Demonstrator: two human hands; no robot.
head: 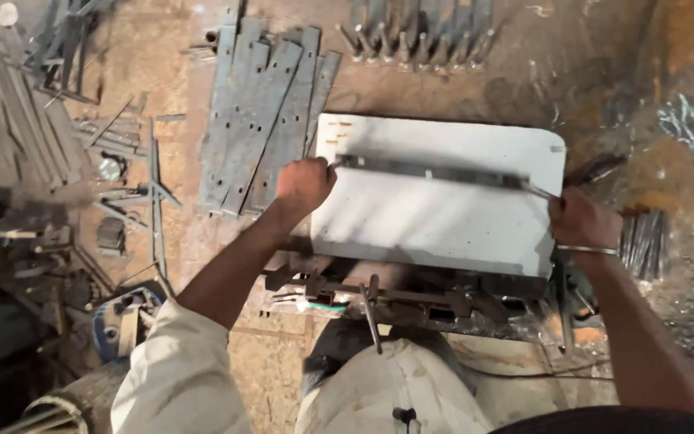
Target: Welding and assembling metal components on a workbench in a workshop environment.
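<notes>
A long flat steel strip (pixel 435 172) lies across a white rectangular work plate (pixel 443 225). My left hand (pixel 304 185) is closed on the strip's left end at the plate's left edge. At the plate's right edge my right hand (pixel 584 219) is closed around the thin rod at the strip's right end. A metal bangle sits on my right wrist. The plate rests on a dark metal frame (pixel 395 301) in front of my knees.
A stack of grey drilled steel plates (pixel 263 112) lies behind the work plate on the left. Bolted bars (pixel 415 36) lie at the top. Scrap rods and angle pieces (pixel 58 137) cover the floor at left. A bundle of thin rods (pixel 644 241) lies at right.
</notes>
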